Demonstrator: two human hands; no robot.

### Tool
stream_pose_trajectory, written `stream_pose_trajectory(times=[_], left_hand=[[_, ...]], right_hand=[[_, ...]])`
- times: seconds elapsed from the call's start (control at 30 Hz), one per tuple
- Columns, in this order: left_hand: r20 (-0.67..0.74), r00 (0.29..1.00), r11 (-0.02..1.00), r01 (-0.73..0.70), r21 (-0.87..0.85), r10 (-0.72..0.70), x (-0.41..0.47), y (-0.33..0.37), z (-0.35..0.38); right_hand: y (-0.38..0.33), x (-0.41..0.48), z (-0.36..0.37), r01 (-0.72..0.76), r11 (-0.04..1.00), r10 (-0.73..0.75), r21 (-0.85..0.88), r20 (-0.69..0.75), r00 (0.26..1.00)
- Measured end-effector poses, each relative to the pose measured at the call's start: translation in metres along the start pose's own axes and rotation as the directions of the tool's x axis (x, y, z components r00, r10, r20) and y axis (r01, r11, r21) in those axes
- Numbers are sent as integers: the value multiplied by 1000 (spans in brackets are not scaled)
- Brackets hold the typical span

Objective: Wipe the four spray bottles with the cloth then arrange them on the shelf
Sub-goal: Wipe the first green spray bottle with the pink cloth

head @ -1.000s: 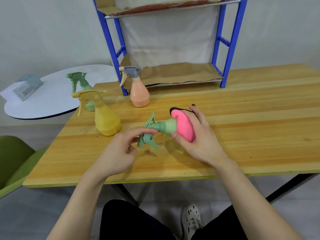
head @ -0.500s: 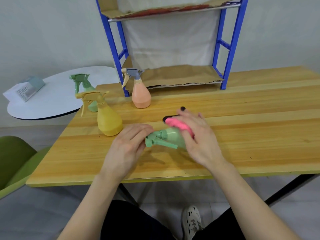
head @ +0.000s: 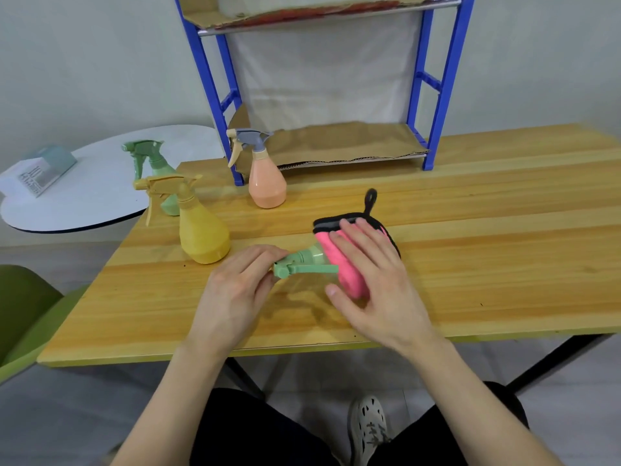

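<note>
As left hand [head: 235,290] pinches its nozzle, bottle [head: 311,258] lies in right hand [head: 376,284].

You'll find no legible text here — the small box [head: 43,169] on the white side table [head: 100,200] carries print, too blurred to read.

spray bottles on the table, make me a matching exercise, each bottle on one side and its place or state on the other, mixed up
1 yellow bottle
2 peach bottle
3 dark green bottle
4 pale green bottle

A on its side, left hand at its spray head, right hand holding the pink cloth on it
B upright by a blue leg of the shelf
C upright, partly hidden behind another bottle
D upright, in front of another bottle

Pairs: 1-D, 2-B, 3-C, 4-A
</note>
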State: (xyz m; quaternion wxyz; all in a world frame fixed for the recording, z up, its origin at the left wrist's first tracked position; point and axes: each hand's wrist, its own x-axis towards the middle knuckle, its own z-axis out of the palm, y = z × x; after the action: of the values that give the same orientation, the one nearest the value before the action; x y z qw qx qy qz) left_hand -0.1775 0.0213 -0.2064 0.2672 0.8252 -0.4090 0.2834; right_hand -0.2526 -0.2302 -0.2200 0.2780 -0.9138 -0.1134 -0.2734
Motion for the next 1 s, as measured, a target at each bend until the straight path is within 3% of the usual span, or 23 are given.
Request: stream_pose_trajectory(times=[0.07,0.2,0.33,0.43,0.6,0.63,0.73,0.77,0.87,0.9,1.0], left_hand=[[4,999,999,46,-15,-46,-5,-3,0],[-14,995,994,93,-54,-94,-3,1,3],[-2,988,975,149,-163,-152,-3,5,4],[-8,982,967,183,-177,-187,-4,2,6],[-6,978,960,205,-191,-210,-5,1,6],[-3,976,958,215,-190,-219,-7,0,5],[-11,967,950,249,-190,-256,-8,2,5],[-17,968,951,242,-194,-250,-7,4,5],[-17,976,956,207,-206,-215,-3,3,4],[-9,977,958,207,-198,-213,-3,2,3],[-17,975,962,216,-165,-222,-5,1,2]], right_hand=[[9,4,-10,4,1000,-4,6,46,999],[20,26,-15,107,983,-93,-147,96,991],[31,33,-15,47,992,-20,-113,222,975],[22,35,-8,76,985,-49,-157,171,984],[8,38,12,269,949,-257,-167,90,962],[15,38,9,231,964,-224,-131,65,972],[11,39,4,-82,996,82,-25,-29,996],[2,38,8,-68,995,64,-74,-46,997],[-6,29,18,222,955,-216,-196,50,975],[2,31,14,202,966,-198,-163,41,979],[15,38,2,-205,978,207,36,-69,976]])
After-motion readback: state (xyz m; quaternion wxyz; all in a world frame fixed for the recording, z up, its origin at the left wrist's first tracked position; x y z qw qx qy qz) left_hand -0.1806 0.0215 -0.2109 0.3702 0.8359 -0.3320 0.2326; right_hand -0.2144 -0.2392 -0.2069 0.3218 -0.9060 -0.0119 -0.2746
